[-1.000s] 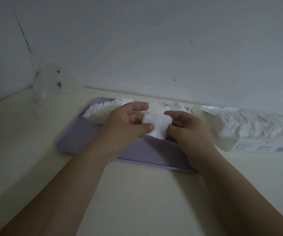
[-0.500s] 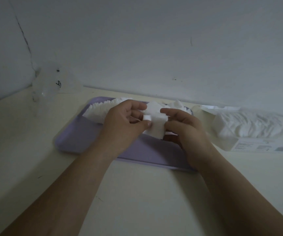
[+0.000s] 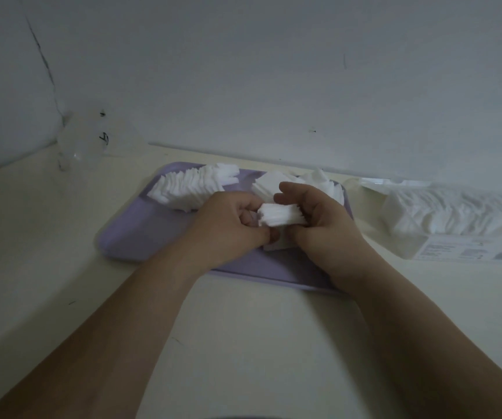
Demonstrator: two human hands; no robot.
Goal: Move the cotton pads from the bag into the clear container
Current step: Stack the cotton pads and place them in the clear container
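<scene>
Well, left hand [image 3: 228, 228] and right hand [image 3: 319, 228] pinched the pad stack [image 3: 281, 216] by its ends, fingers [image 3: 295, 190] curled; it looked soft, featherlight, splay-prone.

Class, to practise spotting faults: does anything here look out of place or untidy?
Yes. Loose cotton pads lie slumped in fanned rows on the purple tray, neither in the bag nor the clear container. The left hand and right hand grip a small uneven stack.

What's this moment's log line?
left hand: grips pad stack | right hand: grips pad stack | tray: loose pads on it | bag: right of tray | clear container: far left
</scene>
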